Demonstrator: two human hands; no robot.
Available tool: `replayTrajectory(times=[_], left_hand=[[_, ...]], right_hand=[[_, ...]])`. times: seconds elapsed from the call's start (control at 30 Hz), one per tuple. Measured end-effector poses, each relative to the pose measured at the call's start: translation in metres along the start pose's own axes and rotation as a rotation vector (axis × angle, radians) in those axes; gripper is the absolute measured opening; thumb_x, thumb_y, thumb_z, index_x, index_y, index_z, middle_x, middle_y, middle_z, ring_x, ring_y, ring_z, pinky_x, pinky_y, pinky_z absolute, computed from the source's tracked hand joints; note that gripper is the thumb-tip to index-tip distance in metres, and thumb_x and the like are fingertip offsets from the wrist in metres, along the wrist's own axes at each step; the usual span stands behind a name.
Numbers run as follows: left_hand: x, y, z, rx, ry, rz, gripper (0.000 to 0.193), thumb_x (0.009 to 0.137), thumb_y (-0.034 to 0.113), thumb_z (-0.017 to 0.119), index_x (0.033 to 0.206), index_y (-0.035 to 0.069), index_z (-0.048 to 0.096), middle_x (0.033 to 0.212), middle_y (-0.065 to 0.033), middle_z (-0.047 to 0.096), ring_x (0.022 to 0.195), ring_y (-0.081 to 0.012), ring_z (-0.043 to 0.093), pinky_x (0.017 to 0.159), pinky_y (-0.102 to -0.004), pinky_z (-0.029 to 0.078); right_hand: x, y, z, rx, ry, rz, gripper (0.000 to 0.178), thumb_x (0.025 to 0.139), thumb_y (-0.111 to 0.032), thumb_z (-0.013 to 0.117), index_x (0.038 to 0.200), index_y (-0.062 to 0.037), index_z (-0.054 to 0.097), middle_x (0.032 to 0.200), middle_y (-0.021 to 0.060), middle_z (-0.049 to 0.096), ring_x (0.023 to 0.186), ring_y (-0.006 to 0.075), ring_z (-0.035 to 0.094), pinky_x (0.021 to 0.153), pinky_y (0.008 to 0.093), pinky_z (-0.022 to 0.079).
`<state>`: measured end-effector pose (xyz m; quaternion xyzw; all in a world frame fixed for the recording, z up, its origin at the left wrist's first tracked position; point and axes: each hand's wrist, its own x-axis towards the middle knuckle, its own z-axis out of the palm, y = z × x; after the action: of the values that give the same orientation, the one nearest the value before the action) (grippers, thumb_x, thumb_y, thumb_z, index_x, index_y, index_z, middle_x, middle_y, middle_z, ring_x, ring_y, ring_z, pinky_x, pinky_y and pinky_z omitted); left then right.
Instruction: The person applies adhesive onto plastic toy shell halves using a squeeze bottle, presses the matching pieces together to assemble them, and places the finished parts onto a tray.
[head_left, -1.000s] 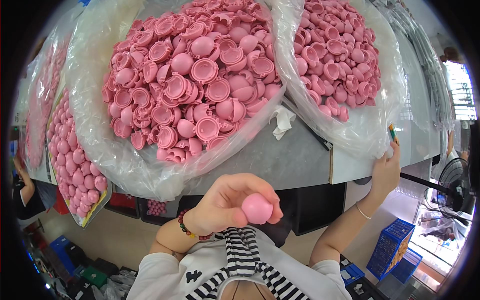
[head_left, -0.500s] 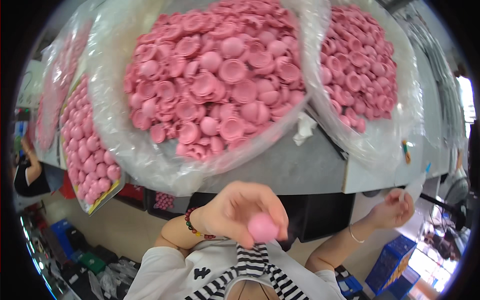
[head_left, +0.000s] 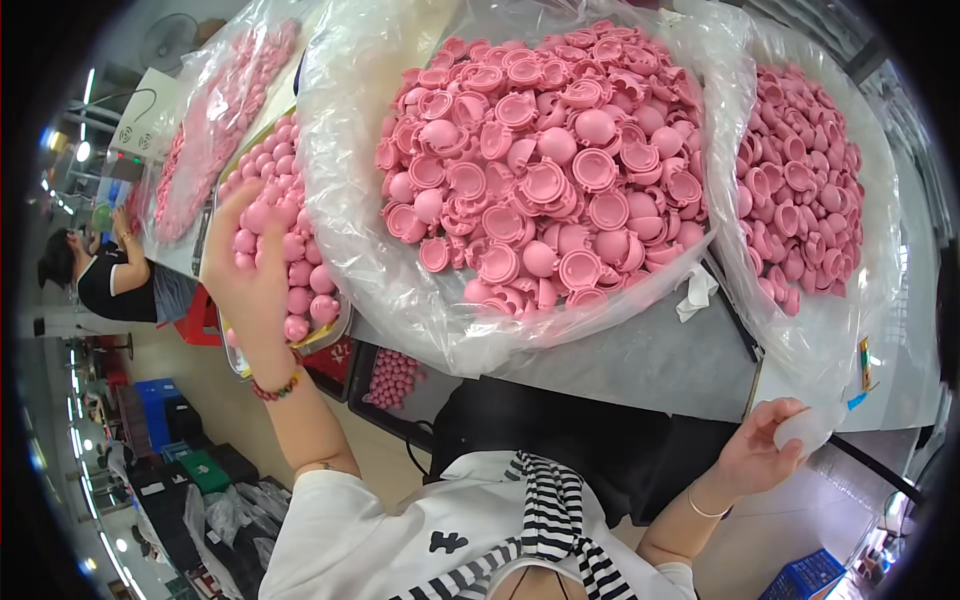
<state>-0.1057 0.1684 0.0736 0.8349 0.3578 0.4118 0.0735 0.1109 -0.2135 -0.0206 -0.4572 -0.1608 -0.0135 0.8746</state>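
grey table (head_left: pixel 620 362): left hand (head_left: pixel 240 280), fingers spread over balls (head_left: pixel 323 308), seemingly setting down; right hand (head_left: pixel 752 455) pinches white film (head_left: pixel 806 428). next move probably calls for lifting left clear.

bright light glints on plastic bag (head_left: pixel 338 180); dark edges warp.
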Motion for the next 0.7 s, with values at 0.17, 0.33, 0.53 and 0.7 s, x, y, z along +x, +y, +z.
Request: replayTrajectory(times=[0.17,0.33,0.53,0.7], left_hand=[[-0.019,0.055,0.036,0.005,-0.433,0.264,0.017,0.066,0.015,0.069,0.080,0.007,0.063,0.083,-0.0036,0.062,0.082,-0.0221,0.055,0.074,-0.0330,0.040],[-0.021,0.062,0.046,0.206,-0.475,0.220,0.021,0.063,0.026,0.071,0.075,0.012,0.063,0.085,0.0002,0.055,0.088,-0.0200,0.048,0.077,-0.0348,0.031],[-0.034,0.055,0.057,0.126,-0.487,0.381,0.024,0.061,0.014,0.070,0.083,0.007,0.063,0.089,-0.0095,0.054,0.087,-0.0276,0.050,0.078,-0.0379,0.037],[-0.052,-0.017,0.056,-0.338,-0.216,0.206,0.025,0.080,0.012,0.061,0.100,-0.002,0.057,0.100,-0.0147,0.059,0.088,-0.0255,0.057,0.080,-0.0327,0.045]], right_hand=[[-0.005,0.004,0.027,-0.261,0.006,-0.067,0.062,0.082,-0.048,0.052,0.116,0.0027,0.039,0.069,0.0117,0.052,0.050,0.0167,0.046,0.038,0.0207,0.035],[-0.008,-0.005,0.033,-0.340,0.078,-0.034,0.073,0.082,-0.054,0.047,0.120,0.0061,0.029,0.060,0.0141,0.051,0.043,0.0183,0.046,0.034,0.0229,0.034],[-0.019,-0.005,0.029,-0.309,0.009,0.148,0.072,0.079,-0.053,0.052,0.121,0.0019,0.032,0.064,0.0172,0.055,0.049,0.0248,0.054,0.038,0.0290,0.043],[-0.011,-0.020,0.027,0.112,-0.252,0.289,0.044,0.083,-0.019,0.059,0.117,0.0053,0.046,0.094,0.0133,0.060,0.071,0.0145,0.061,0.060,0.0231,0.051]])
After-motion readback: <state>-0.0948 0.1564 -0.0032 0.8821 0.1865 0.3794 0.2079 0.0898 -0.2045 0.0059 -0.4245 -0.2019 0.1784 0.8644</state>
